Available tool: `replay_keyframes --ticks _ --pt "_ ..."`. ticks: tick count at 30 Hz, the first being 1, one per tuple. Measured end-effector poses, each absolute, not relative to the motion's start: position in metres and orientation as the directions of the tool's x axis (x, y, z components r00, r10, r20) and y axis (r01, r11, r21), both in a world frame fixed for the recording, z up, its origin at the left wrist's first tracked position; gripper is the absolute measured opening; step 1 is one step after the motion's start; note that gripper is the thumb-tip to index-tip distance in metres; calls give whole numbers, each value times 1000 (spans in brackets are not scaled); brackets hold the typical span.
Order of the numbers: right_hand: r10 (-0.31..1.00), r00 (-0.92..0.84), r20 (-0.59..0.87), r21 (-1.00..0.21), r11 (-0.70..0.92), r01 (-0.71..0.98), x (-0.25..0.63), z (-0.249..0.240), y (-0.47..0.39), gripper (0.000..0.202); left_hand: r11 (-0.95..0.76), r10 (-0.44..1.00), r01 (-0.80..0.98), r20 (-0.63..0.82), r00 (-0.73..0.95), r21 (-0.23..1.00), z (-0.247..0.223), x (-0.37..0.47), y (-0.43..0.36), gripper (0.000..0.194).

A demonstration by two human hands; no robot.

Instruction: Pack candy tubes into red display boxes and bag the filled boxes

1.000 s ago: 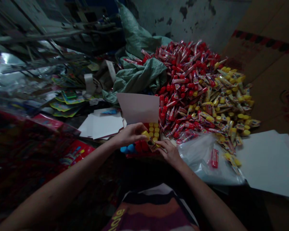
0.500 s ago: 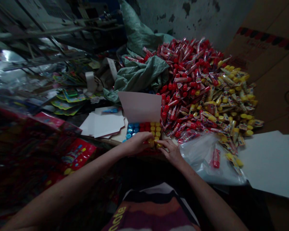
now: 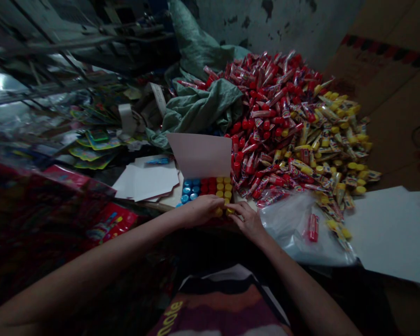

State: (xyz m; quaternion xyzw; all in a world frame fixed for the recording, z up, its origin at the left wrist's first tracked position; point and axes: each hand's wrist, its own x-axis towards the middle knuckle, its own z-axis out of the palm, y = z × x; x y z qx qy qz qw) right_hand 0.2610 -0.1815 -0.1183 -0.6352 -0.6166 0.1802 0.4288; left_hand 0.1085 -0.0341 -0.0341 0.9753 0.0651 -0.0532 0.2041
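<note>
R hand (image 3: 247, 221) pinches yellow-capped tube (image 3: 230, 211), fingertips nearly together, at near R corner of box (image 3: 201, 155), prob. to keep it upright; L hand (image 3: 203, 211) curls over adj. caps, grip hidden, can't tell. Lid's up, prob. for access. Caps: round, glossy, in blue/red/yellow blocks.

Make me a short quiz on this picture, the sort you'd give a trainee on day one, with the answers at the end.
1. Which two colours of caps flank the red caps?
2. True or false: the white flap lies flat over the caps.
3. Which is nearer the clear bag: the left hand or the right hand?

Key:
1. Blue caps and yellow caps.
2. False; it stands up behind them.
3. The right hand.
</note>
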Motion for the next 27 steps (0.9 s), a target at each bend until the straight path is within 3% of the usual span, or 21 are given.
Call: replay_keyframes --ticks 4,8,12,19,24,27 --pt "938 177 296 -762 120 636 262 -118 -181 35 -959 -31 8 -135 990 282 -44 113 -39 32" --pt "932 195 307 -753 112 648 257 -116 -184 36 -980 -56 -29 -134 989 196 -43 118 -41 19" --pt "911 208 355 -721 125 682 249 -120 -187 39 -987 82 89 -53 995 137 -42 110 -42 17" --pt "922 143 360 -708 170 685 246 -128 -184 38 -913 360 291 230 904 284 -71 77 -52 25" --pt "935 203 291 -761 97 641 248 -118 -183 35 -918 366 325 171 915 228 -71 78 -62 25" --pt "930 279 241 -819 40 572 251 -116 -184 38 -901 387 334 164 907 277 -56 73 -60 26"
